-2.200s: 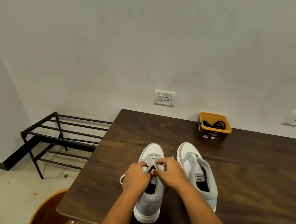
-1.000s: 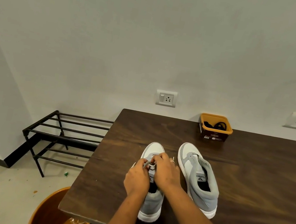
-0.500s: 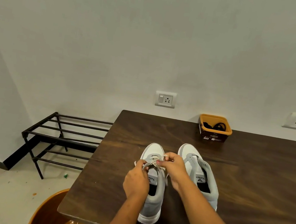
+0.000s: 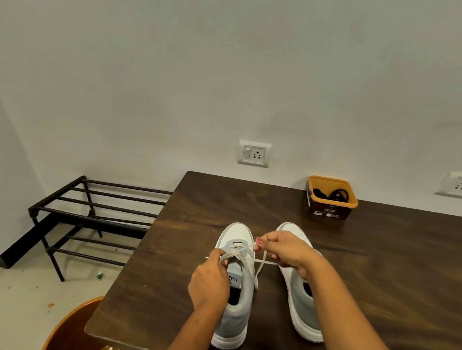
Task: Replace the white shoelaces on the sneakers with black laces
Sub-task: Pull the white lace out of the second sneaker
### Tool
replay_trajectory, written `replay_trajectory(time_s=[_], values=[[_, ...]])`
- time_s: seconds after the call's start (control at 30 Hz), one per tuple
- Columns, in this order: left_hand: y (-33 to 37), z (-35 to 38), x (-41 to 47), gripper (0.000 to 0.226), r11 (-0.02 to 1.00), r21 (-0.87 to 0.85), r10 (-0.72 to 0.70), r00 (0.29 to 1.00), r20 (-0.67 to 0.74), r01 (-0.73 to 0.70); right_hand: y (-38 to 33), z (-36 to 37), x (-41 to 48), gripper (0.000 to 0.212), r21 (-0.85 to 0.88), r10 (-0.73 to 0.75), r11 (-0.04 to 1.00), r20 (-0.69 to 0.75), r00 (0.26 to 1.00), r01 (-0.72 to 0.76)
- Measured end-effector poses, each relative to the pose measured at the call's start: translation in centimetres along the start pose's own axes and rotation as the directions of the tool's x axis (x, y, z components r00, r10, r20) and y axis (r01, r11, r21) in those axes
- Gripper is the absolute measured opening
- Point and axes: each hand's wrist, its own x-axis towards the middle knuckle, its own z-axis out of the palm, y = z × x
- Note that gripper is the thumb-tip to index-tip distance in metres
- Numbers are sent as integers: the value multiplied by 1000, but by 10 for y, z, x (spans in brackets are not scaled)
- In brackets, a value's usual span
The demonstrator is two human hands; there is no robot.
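Head view, one entry per item

Left sneaker [image 4: 235, 301]: grey and white, flat on the table [image 4: 403, 275], directly ahead of the person; its long axis runs away from the body, toe toward the wall, heel nearest

White lace [image 4: 266, 262]: threaded in the front eyelets and crossing over the tongue; one strand is drawn out to the right, and a loose end hangs down the shoe's right side

Left hand [image 4: 209, 282]: fingers curled, pinching the lace at the left edge of the eyelets

Right hand [image 4: 284, 250]: fingers curled, pinching the drawn strand, raised beside the toe; the better-placed hand for the next pull, judged to go rightward across the shoe's length

Right sneaker [image 4: 304, 314]: just beside the left one and roughly parallel, partly behind the right forearm; its lacing cannot be told

Black laces [image 4: 337, 194]: in an orange tub [image 4: 331, 203] at the far table edge, well apart, beyond the right hand
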Motion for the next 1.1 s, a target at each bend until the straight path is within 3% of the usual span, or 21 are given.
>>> replay_trajectory(time_s=[0.07, 0.17, 0.27, 0.37, 0.5, 0.67, 0.73, 0.83, 0.9, 0.97, 1.1], values=[[1, 0, 0, 24, 1000, 3, 1, 1000, -1, -1, 2, -6, 2, 21, 213, -94, 971, -77, 993, 108], [2, 0, 0, 21, 1000, -3, 10, 1000, -9, -10, 8, -10, 2, 24, 572, -105, 794, -205, 973, 207], [2, -2, -1, 21, 1000, 4, 17, 1000, -9, -17, 13, -12, 2, 26, 618, -15, 755, -315, 949, 217], [4, -3, 1, 29, 996, 33, 88, 996, -15, -87, 14, -11, 10, 23, 542, 58, 821, -394, 917, 181], [11, -8, 7, 31, 931, 151, 326, 943, 66, -333, 20, -5, 24, 40, 97, 23, 995, -437, 899, 22], [13, -6, 17, 29, 876, 250, 385, 910, 156, -413, 22, 33, 20, 55, -195, -116, 979, -301, 947, 58], [15, -5, 19, 30, 881, 250, 368, 914, 170, -402, 28, 46, 20, 65, -221, -72, 975, -320, 945, 0], [20, -7, 24, 20, 905, 259, 311, 941, 136, -337, 35, 58, 19, 69, -277, -57, 957, -484, 873, -91], [26, -9, 27, 16, 907, 275, 293, 946, 137, -320, 38, 64, 17, 64, -294, -114, 955, -515, 850, -49], [30, -9, 30, 17, 922, 251, 254, 951, 178, -293, 43, 68, 17, 55, -298, -182, 954, -466, 866, 40], [29, -8, 34, 16, 985, 120, 97, 968, 231, -128, 49, 73, 14, 46, -423, -181, 905, -289, 940, 44]])
